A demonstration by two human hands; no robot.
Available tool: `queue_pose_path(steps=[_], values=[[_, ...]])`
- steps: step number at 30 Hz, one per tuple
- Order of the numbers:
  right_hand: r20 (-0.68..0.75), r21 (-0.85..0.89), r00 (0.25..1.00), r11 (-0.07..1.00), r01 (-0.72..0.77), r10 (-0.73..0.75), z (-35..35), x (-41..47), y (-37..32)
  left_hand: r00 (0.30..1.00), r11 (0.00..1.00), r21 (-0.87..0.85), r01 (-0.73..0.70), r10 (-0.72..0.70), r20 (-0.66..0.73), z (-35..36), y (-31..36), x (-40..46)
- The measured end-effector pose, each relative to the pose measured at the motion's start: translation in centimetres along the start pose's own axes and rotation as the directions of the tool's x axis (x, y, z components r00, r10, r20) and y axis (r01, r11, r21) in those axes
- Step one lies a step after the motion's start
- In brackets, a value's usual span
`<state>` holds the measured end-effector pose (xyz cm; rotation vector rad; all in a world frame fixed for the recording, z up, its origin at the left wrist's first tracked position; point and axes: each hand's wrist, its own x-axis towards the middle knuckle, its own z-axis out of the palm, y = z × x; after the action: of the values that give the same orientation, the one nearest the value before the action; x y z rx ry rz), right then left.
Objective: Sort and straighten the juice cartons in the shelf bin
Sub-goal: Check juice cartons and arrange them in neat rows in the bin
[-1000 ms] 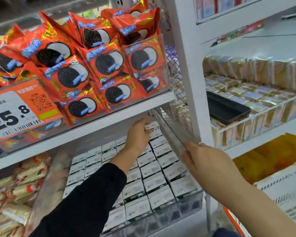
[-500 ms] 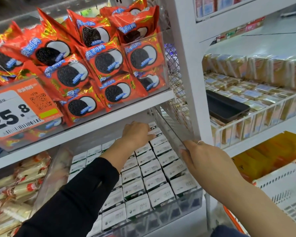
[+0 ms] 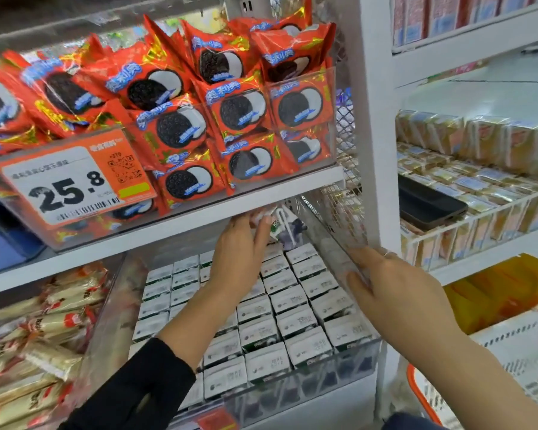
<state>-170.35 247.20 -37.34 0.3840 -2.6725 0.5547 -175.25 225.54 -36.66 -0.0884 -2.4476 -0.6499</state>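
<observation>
The left hand [image 3: 241, 249] is gripping one juice carton [image 3: 281, 226] at the back of the clear shelf bin [image 3: 339, 259], the carton sitting tilted just beyond its curled fingertips (partly blurred). The right hand [image 3: 395, 293] is resting with fingers loosely straight against the bin's right wall, above the packed cartons [image 3: 280, 324].
</observation>
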Motion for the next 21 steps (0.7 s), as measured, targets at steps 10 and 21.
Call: queue_pose_path(steps=[10, 21], values=[[0.019, 0.573, 0.994, 0.816, 0.077, -0.107, 0.9, -2.1, -5.6, 0.831, 0.444, -0.752, 0.487, -0.499, 0.244, -5.6, 0.3, -7.2], [-0.033, 0.623, 0.99, 0.772, 0.126, -0.135, 4.3, -2.7, -8.6, 0.859, 0.315, -0.823, 0.473, -0.373, 0.351, -7.9, 0.0, -9.5]])
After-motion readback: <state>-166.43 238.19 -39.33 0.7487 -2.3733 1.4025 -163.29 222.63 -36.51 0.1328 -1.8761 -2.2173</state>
